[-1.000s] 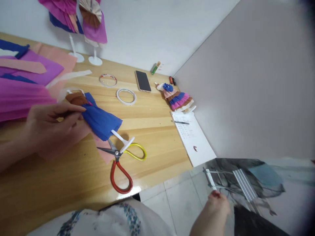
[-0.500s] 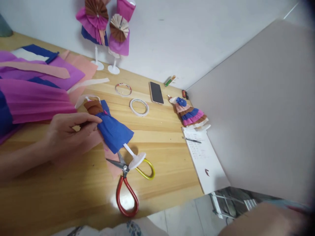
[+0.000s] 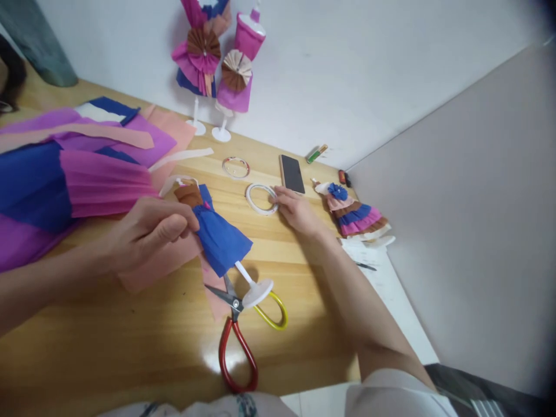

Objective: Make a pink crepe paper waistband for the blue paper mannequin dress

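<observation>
Head view: right hand point(image 3: 297, 211) has just reached white ring point(image 3: 249, 200), right rim; fingers bent, hold unclear. Left hand point(image 3: 152, 231) curled nearly closed at blue dress point(image 3: 221, 240), grip unclear; dress lies near-left of ring. Both hands engaged.

Table point(image 3: 313, 353) layout: paper pile point(image 3: 108, 188) at left, doll point(image 3: 222, 236) just right of it, near centre. Doll's base overlaps scissors point(image 3: 236, 304), which sit in front. Scrap point(image 3: 212, 295) partly under scissor blades. Tape roll point(image 3: 249, 201) behind doll, to its right; second roll point(image 3: 225, 168) behind that, slightly left. Phone point(image 3: 292, 175) right of both rolls. Tube point(image 3: 317, 154) behind phone, to its right, near wall point(image 3: 330, 75). Two stands point(image 3: 196, 124) point(image 3: 221, 134) between pile and wall. Third doll point(image 3: 358, 219) lies at right, behind pad point(image 3: 406, 307). Pen point(image 3: 366, 266) on pad.
</observation>
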